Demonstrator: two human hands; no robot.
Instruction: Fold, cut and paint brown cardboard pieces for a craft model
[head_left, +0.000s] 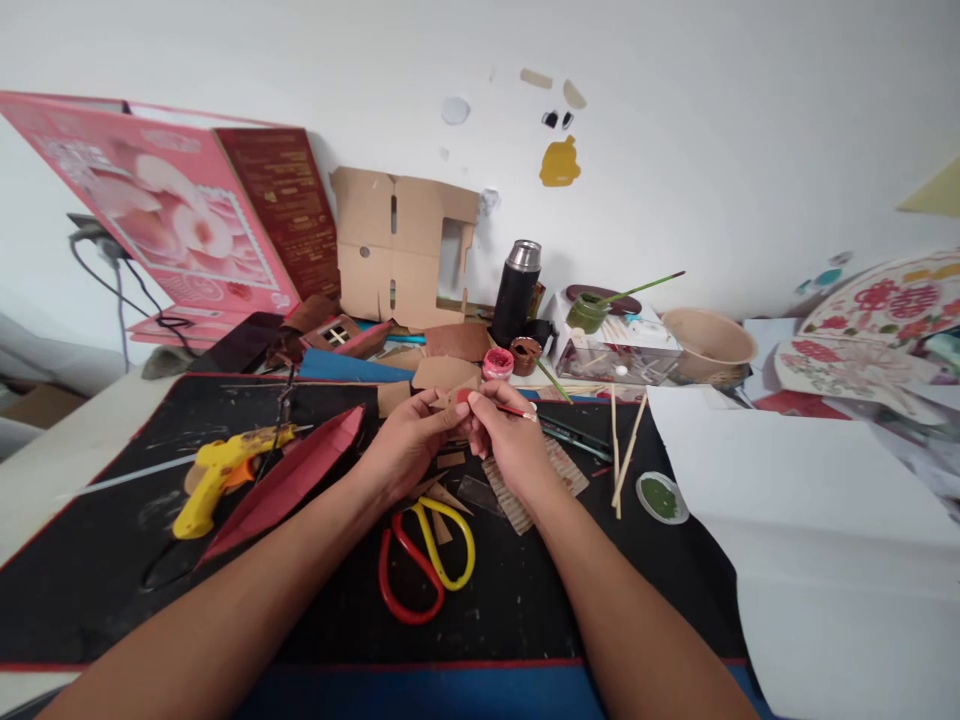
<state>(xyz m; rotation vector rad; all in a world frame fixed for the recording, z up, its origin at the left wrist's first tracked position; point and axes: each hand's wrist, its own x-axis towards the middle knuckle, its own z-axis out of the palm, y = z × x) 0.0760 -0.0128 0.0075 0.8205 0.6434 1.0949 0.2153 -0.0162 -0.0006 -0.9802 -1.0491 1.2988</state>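
Near the middle of the mat, my left hand (409, 440) and my right hand (514, 440) meet with fingers closed. Between their fingertips is a small piece of cardboard (452, 392) with a red patch on it. A thin dark-red stick (516, 411) shows beside my right thumb; whether that hand holds it I cannot tell. Just below my hands lie red-and-yellow-handled scissors (412, 565), their blades hidden among cardboard scraps (442, 495). A strip of corrugated cardboard (566, 465) lies under my right wrist.
A yellow glue gun (217, 475) and a red boat-shaped piece (300, 480) lie left. Behind stand a pink paint jar (497, 364), a brown jar (525, 356) and a black thermos (517, 290). Right are wooden sticks (628, 455), a green paint dish (662, 497) and white paper (825, 520).
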